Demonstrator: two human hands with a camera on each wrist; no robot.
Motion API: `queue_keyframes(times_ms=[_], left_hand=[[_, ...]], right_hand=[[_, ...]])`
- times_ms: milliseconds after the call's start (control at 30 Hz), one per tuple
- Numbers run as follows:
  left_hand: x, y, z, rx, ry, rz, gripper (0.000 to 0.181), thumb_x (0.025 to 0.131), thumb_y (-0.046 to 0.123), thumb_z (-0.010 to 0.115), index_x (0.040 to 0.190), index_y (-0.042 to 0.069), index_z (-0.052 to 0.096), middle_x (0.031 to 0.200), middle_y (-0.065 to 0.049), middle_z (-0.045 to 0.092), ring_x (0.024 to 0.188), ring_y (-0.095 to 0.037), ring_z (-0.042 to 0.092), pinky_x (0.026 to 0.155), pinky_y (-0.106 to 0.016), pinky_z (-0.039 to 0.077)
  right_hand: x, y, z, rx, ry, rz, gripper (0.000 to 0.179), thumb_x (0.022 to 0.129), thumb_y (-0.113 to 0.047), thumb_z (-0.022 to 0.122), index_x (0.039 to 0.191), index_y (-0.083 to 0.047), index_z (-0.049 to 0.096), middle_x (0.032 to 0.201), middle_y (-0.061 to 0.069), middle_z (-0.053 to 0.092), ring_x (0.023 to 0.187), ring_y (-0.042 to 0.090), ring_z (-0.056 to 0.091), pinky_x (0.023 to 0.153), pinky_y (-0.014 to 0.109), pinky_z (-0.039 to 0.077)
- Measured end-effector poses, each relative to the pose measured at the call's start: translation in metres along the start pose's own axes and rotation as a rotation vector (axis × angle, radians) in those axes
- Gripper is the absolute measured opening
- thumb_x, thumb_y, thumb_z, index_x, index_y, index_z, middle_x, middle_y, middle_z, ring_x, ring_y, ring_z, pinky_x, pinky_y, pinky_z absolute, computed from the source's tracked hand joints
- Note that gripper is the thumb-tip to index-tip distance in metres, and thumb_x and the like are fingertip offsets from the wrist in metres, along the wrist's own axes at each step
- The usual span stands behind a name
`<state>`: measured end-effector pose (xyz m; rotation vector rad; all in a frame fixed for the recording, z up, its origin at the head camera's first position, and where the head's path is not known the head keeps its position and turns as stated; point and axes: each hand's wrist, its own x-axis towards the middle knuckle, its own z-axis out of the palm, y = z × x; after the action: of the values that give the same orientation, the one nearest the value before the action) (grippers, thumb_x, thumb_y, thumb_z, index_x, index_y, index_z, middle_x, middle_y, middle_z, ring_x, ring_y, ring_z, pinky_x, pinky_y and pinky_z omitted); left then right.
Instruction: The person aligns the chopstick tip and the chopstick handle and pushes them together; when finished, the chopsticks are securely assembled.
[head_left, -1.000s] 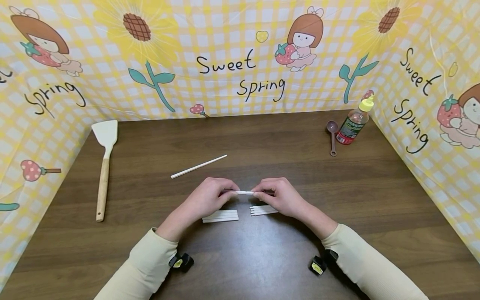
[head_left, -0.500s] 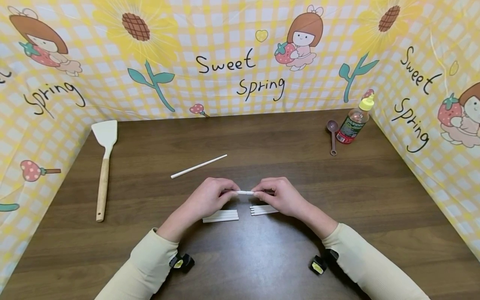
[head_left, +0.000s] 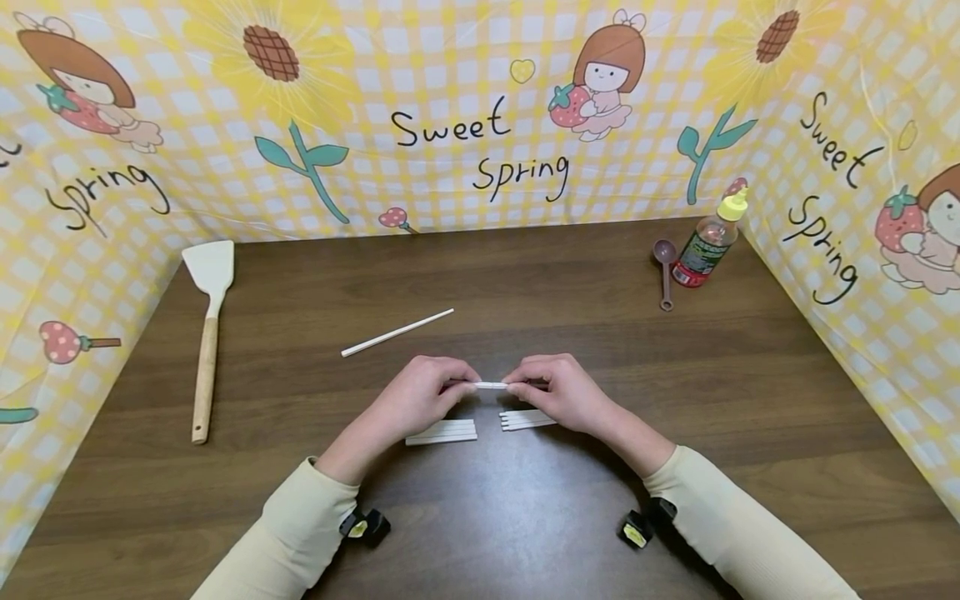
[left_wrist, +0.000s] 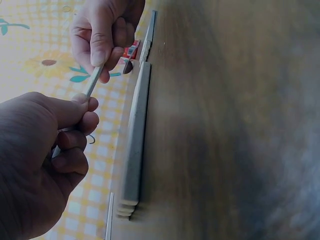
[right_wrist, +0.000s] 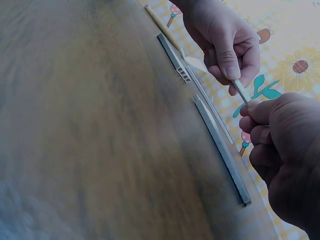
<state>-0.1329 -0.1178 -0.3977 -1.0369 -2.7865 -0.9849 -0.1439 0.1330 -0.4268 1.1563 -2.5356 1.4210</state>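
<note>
A slim white chopstick (head_left: 491, 385) spans the gap between the two hands above the table. My left hand (head_left: 422, 393) pinches its left part between thumb and index finger. On its right part, my right hand (head_left: 561, 392) has a matching pinch; a faint line crosses the short stretch between them. Most of the chopstick is hidden by fingers. Below the left hand lies a row of thicker chopstick halves (head_left: 442, 432), whose ends look hollow in the right wrist view. Partly covered by the right hand is a row of thinner halves (head_left: 525, 421) with narrow tips.
Beyond the hands, one full-length chopstick (head_left: 397, 333) lies aslant. A white spatula (head_left: 210, 342) with a wooden handle is at the left. Back right are a brown measuring spoon (head_left: 664, 275) and a yellow-capped bottle (head_left: 705, 246). Printed cloth (head_left: 450, 192) walls the table (head_left: 540, 275).
</note>
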Motion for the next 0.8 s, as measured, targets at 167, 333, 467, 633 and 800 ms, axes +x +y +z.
queue_keyframes(times_ms=[167, 333, 467, 633, 800], left_hand=[[-0.0002, -0.0001, 0.0011, -0.006, 0.009, -0.003, 0.004, 0.091, 0.009, 0.075, 0.093, 0.006, 0.076, 0.084, 0.004, 0.07, 0.072, -0.009, 0.057, 0.069, -0.029, 0.05], [0.0003, -0.0004, 0.002, -0.04, 0.016, -0.036, 0.003, 0.093, 0.01, 0.074, 0.094, 0.007, 0.075, 0.083, 0.003, 0.069, 0.07, -0.009, 0.055, 0.067, -0.029, 0.048], [0.0005, -0.0009, 0.0017, -0.052, 0.02, -0.067, 0.003, 0.092, 0.01, 0.074, 0.095, 0.007, 0.075, 0.083, 0.004, 0.069, 0.071, -0.009, 0.056, 0.069, -0.03, 0.049], [0.0008, -0.0018, 0.001, -0.062, 0.013, -0.09, 0.006, 0.095, 0.007, 0.07, 0.1, 0.009, 0.072, 0.084, 0.003, 0.068, 0.073, -0.009, 0.056, 0.07, -0.031, 0.048], [0.0004, -0.0005, 0.0005, -0.061, 0.017, -0.121, 0.01, 0.093, 0.003, 0.07, 0.099, 0.011, 0.068, 0.082, 0.003, 0.067, 0.071, -0.01, 0.056, 0.069, -0.031, 0.048]], right_hand=[[0.0004, -0.0006, -0.0005, -0.007, 0.0, 0.004, 0.008, 0.095, -0.009, 0.072, 0.099, -0.009, 0.079, 0.085, -0.008, 0.067, 0.071, 0.006, 0.054, 0.065, 0.025, 0.048], [0.0018, -0.0006, -0.001, -0.027, 0.002, 0.017, 0.008, 0.094, -0.009, 0.072, 0.099, -0.009, 0.079, 0.085, -0.007, 0.068, 0.072, 0.007, 0.055, 0.066, 0.026, 0.048], [0.0035, -0.0007, -0.0011, -0.036, -0.002, 0.025, 0.008, 0.095, -0.01, 0.072, 0.1, -0.009, 0.079, 0.086, -0.006, 0.068, 0.073, 0.007, 0.055, 0.067, 0.026, 0.049], [0.0045, -0.0001, -0.0009, -0.057, 0.019, 0.035, 0.008, 0.094, -0.008, 0.073, 0.099, -0.009, 0.079, 0.088, -0.007, 0.069, 0.076, 0.008, 0.059, 0.07, 0.026, 0.051], [0.0045, 0.0014, -0.0009, -0.074, 0.034, 0.048, 0.007, 0.093, -0.008, 0.074, 0.098, -0.01, 0.079, 0.089, -0.007, 0.07, 0.079, 0.007, 0.061, 0.072, 0.026, 0.052]])
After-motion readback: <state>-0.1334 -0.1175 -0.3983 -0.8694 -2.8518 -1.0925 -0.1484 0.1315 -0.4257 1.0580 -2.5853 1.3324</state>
